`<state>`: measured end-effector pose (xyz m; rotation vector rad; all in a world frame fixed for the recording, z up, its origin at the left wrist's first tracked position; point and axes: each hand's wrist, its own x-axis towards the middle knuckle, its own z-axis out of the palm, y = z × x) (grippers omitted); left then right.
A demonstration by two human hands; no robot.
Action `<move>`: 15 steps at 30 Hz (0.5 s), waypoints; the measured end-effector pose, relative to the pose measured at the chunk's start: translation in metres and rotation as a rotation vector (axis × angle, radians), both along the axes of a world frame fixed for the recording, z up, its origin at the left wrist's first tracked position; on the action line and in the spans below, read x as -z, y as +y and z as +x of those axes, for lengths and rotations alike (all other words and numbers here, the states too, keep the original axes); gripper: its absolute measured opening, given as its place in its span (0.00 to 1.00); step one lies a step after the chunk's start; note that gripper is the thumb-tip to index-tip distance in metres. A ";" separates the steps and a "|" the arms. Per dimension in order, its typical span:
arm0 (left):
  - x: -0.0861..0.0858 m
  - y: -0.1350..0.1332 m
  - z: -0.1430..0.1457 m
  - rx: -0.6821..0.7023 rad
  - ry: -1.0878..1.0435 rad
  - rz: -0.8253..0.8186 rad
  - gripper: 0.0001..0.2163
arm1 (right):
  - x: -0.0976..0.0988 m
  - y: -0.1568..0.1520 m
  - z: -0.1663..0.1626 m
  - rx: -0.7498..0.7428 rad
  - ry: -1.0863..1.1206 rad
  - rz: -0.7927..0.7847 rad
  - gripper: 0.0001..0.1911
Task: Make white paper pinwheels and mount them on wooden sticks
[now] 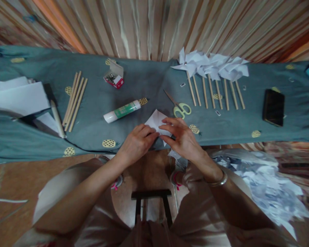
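Observation:
A small folded white paper piece (156, 120) lies at the front edge of a table covered with a grey-green cloth (144, 82). My left hand (137, 142) pinches its lower left corner with curled fingers. My right hand (181, 135) presses on its right side, fingers bent over the paper. Just beyond the paper lie a glue stick (121, 111) and green-handled scissors (179, 106).
Finished white paper pinwheels on wooden sticks (213, 79) lie at the back right, beside a black phone (273, 107). Bare wooden sticks (74, 99), white sheets (18, 97) and an open pin box (114, 77) lie to the left. Paper scraps (262, 185) cover the floor at right.

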<state>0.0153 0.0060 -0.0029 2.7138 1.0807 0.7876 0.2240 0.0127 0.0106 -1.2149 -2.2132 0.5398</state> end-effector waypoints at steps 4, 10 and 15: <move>0.001 0.000 0.000 -0.003 0.014 0.003 0.10 | 0.002 -0.001 0.000 -0.001 -0.029 -0.001 0.13; 0.000 0.001 0.000 0.010 0.008 0.016 0.09 | 0.003 -0.001 0.000 -0.029 -0.092 0.036 0.12; 0.001 0.001 0.000 0.013 0.000 0.020 0.09 | 0.001 -0.007 -0.007 -0.029 -0.167 0.039 0.15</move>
